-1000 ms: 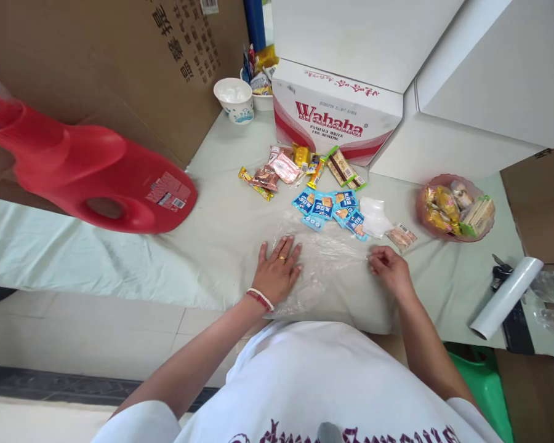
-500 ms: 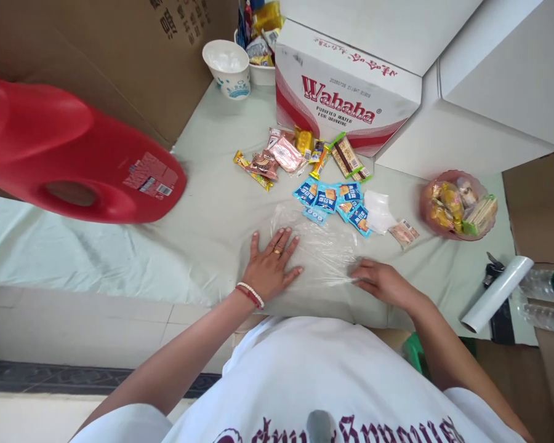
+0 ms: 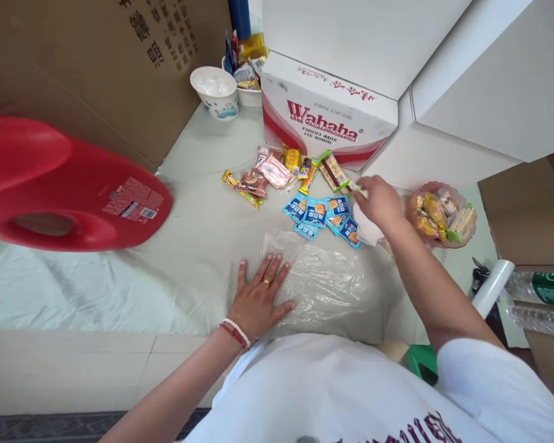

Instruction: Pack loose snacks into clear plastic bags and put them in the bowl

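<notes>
My left hand (image 3: pixel 260 296) lies flat, fingers spread, on the left edge of a clear plastic bag (image 3: pixel 327 284) spread on the pale green cloth. My right hand (image 3: pixel 377 200) is stretched out over the snack packets, its fingertips at a green-and-brown bar packet (image 3: pixel 334 171) and just above the blue packets (image 3: pixel 321 214). Its fingers are curled and partly hidden, so I cannot see whether they hold anything. A white wrapper (image 3: pixel 365 231) lies under that hand.
A red jug (image 3: pixel 64 187) lies on its side at the left. A Wahaha carton (image 3: pixel 327 114) stands behind pink and yellow snack packets (image 3: pixel 270 172). A pink bowl of snacks (image 3: pixel 443 214) sits at the right, a white roll (image 3: pixel 492 289) beyond it, a paper cup (image 3: pixel 213 92) at the back.
My right hand has left the bag's right edge and reached forward to the snack packets. My left hand stays flat on the bag.
</notes>
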### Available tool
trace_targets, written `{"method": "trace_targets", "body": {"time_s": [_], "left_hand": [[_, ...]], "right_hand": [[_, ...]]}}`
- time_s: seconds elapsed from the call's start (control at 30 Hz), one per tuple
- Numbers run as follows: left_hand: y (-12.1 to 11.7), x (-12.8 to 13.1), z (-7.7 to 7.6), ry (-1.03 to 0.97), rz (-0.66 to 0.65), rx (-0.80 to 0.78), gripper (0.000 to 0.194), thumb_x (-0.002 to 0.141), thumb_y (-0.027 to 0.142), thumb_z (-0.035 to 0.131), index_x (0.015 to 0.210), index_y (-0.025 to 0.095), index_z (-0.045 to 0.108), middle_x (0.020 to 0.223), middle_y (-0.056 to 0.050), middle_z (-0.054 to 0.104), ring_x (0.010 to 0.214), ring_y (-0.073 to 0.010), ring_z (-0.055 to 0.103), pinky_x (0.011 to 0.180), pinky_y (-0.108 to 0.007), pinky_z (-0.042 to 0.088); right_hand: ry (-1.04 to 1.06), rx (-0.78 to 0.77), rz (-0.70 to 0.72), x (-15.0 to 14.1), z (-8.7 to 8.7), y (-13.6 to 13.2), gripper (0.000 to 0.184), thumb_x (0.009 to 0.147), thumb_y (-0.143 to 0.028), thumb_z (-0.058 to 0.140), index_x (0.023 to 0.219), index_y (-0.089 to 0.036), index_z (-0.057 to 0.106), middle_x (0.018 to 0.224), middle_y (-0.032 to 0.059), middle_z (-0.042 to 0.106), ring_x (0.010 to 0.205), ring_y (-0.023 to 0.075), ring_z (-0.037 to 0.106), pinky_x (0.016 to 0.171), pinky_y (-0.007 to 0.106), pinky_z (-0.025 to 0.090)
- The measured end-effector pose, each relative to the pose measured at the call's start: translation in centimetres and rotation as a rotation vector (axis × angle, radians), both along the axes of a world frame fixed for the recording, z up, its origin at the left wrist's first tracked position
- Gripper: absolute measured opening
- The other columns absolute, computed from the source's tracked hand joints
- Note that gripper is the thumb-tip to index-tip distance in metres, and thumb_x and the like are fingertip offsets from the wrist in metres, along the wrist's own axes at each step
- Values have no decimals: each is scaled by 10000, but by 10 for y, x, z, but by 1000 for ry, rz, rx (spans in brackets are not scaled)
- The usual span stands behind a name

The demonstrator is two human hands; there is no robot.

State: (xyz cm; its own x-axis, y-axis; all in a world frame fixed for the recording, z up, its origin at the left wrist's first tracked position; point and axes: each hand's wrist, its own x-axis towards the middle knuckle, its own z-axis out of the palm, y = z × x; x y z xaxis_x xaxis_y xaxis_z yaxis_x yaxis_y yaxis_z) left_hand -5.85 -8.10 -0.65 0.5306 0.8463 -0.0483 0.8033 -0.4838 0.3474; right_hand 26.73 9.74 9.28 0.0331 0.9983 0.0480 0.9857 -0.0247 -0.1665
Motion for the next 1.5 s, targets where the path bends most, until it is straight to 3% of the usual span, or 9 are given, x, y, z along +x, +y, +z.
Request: {"method": "trace_targets", "body": {"time_s": [0.23, 0.5, 0.7, 0.9, 1.0, 1.1, 1.23, 1.37, 1.5], "left_hand": [[-13, -5, -4, 4, 19, 7, 810, 931, 679, 465, 1612, 274, 295, 1666, -118, 286, 1551, -345, 272, 1230, -665, -130], [-11, -4, -3, 17, 9, -11, 855, 906, 724, 482, 1606, 264, 311, 1670, -107, 297, 1559, -352, 246, 1237, -679, -81], [-12, -3, -2, 18, 3, -13, 987, 878, 782, 457, 1633, 195, 215, 1680, -131, 263, 1567, -346, 224, 1241, -667, -100], [-12, -4, -5, 11, 9, -1, 1034, 846, 784, 511, 1630, 169, 231, 1664, -171, 294, 1562, -380, 223, 1235, -674, -98], [-11, -4, -4, 17, -9, -4, 1041, 841, 748, 556, 1629, 155, 225, 1663, -183, 290, 1561, -387, 223, 1227, -687, -98], [-10, -4, -3, 25, -20, -8, 1045, 837, 728, 574, 1633, 159, 209, 1667, -187, 272, 1558, -391, 228, 1225, -687, -103], [-10, -5, -5, 36, -30, -7, 1095, 817, 767, 567, 1637, 152, 181, 1671, -195, 251, 1548, -409, 246, 1215, -707, -91], [-8, -9, -8, 39, -59, -8, 1151, 792, 815, 552, 1637, 135, 168, 1672, -214, 230, 1539, -412, 266, 1210, -710, -99], [-6, -14, -12, 25, -81, 3, 1220, 740, 859, 560, 1634, 120, 180, 1665, -244, 237, 1526, -429, 291, 1221, -701, -34]], "right_hand": [[-175, -62, -33, -47, -48, 71, 466, 930, -286, 603, 1343, -81, 531, 1310, 249, 556, 1072, 338, 615, 877, 439, 477], [-173, -293, -145, -4, -48, 76, 594, 833, -484, 708, 1282, -110, 603, 1288, 229, 621, 1099, 338, 627, 887, 412, 499], [-53, -299, -125, -15, -24, 81, 471, 776, -334, 782, 1144, -62, 676, 1123, 220, 691, 1055, 303, 613, 935, 471, 477], [480, -352, 255, -46, 28, -30, 492, 886, -502, 647, 1263, -185, 637, 1004, 51, 699, 810, 189, 638, 699, 304, 521], [779, -836, 574, -74, 21, -109, 462, 797, -485, 742, 1151, -192, 695, 896, 7, 687, 700, 150, 597, 613, 258, 472], [774, -1015, 519, -79, -10, -146, 520, 755, -428, 775, 1199, -170, 695, 842, 9, 673, 701, 154, 583, 625, 261, 460], [788, -753, 114, -35, -40, -116, 914, 740, -453, 775, 1527, -141, 432, 969, 60, 683, 796, 197, 633, 722, 309, 510], [619, -378, -132, 12, -28, -72, 781, 779, -459, 729, 1461, -154, 502, 1001, 78, 694, 799, 207, 640, 722, 315, 521], [496, -231, 114, 2, 1, -87, 723, 821, -426, 698, 1474, -207, 478, 1132, 87, 694, 882, 231, 662, 769, 333, 533]]}}
